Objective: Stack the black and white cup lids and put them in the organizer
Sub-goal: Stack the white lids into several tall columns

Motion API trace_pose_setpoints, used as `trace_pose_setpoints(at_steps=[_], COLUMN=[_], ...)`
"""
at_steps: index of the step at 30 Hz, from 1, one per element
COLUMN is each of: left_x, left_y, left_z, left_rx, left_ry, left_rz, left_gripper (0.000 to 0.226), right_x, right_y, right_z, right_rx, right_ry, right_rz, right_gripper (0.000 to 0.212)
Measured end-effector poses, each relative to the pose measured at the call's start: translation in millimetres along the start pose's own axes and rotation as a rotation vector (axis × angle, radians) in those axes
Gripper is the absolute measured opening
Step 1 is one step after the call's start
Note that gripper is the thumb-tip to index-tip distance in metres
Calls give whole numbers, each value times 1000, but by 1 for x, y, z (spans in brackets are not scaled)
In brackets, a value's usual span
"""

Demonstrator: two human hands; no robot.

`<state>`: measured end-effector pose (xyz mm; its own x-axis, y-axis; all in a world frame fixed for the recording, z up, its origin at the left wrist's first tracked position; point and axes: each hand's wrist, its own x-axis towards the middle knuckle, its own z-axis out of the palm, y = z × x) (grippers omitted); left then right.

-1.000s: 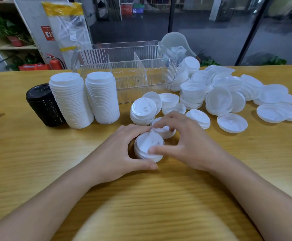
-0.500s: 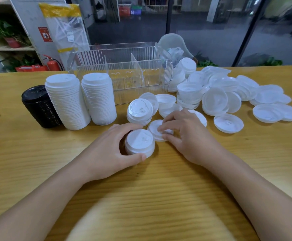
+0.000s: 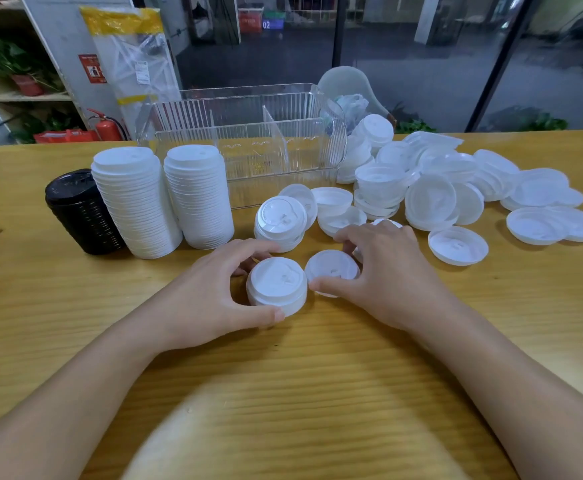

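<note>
The left hand (image 3: pixel 210 289) keeps its grip curled round the short white lid stack (image 3: pixel 277 285) on the surface, while the right hand (image 3: pixel 383 271) has come off it and now pinches the next single lid (image 3: pixel 331 271) alongside, ready to add.

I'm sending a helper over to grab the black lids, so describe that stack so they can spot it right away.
Start at the clear plastic organizer at the back of the wooden table. In front of its left end stand three tall lid stacks in a row. The black stack is the leftmost and the shortest, the only dark one, beside two white stacks.
</note>
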<state>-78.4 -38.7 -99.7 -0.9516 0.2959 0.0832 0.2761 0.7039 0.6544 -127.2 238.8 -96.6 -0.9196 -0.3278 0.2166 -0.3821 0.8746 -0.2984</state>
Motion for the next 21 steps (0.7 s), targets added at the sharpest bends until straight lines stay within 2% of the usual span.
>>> trace_pose_setpoints(at_steps=[4,7,9,13,21], left_x=[2,2,1,1,2], left_y=[0,3,5,9,6], left_z=[1,7,13,19,19], left_rx=[-29,-58,-73,-88,-108], left_ry=[12,30,33,30,19], left_rz=[9,31,50,34,5], left_gripper=[89,98,101,111,121], right_x=[2,-1,-5,-12,-13], right_y=[2,1,-8,-22,-24], right_z=[-4,-14,-14,-3,-3], right_rx=[79,395,508,425,451], right_ry=[66,159,110,-81,-158], right_rz=[-8,12,-43,-173,-237], right_gripper=[81,69,63,75,78])
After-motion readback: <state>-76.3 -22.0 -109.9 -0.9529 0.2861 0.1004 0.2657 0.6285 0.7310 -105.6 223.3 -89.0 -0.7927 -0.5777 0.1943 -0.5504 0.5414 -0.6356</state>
